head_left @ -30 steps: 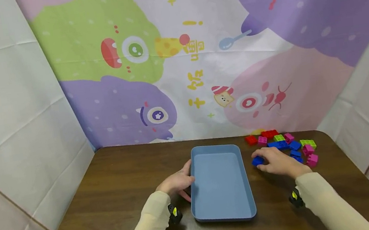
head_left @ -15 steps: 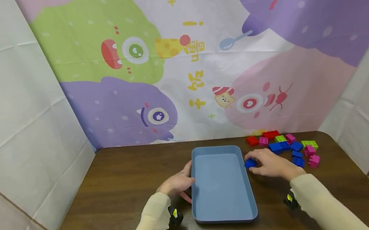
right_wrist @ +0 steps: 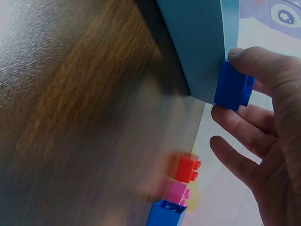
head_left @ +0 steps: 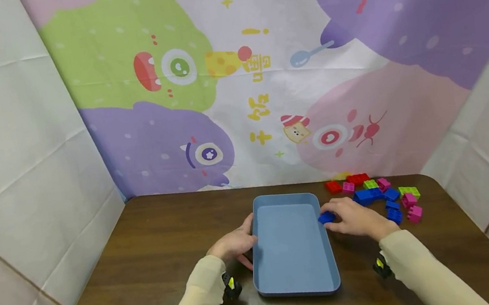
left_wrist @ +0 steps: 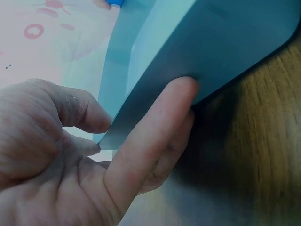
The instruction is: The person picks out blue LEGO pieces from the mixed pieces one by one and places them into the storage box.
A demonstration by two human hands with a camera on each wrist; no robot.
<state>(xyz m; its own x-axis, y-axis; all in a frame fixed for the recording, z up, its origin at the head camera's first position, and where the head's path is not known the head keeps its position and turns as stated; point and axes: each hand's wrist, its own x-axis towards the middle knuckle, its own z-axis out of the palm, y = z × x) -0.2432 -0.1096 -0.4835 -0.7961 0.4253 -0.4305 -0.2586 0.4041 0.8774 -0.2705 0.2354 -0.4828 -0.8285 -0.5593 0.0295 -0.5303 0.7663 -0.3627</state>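
A blue-grey rectangular tray lies on the table. My left hand rests against its left side, and in the left wrist view a nearly straight finger lies along the outer wall, with another fingertip at the rim. On the other side, my right hand pinches a blue toy brick at the tray's right rim. The right wrist view shows this blue brick between thumb and fingers, its studs facing the palm. The tray's inside shows no bricks.
Loose toy bricks lie at the back right: several blue ones, red ones, pink ones and green ones. A cartoon-printed cloth rises behind the table's back edge, and a pale cloth hangs at the left.
My right hand has carried the blue brick leftward from beside the other bricks to the tray's right rim. The left hand and the tray have stayed about where they were.
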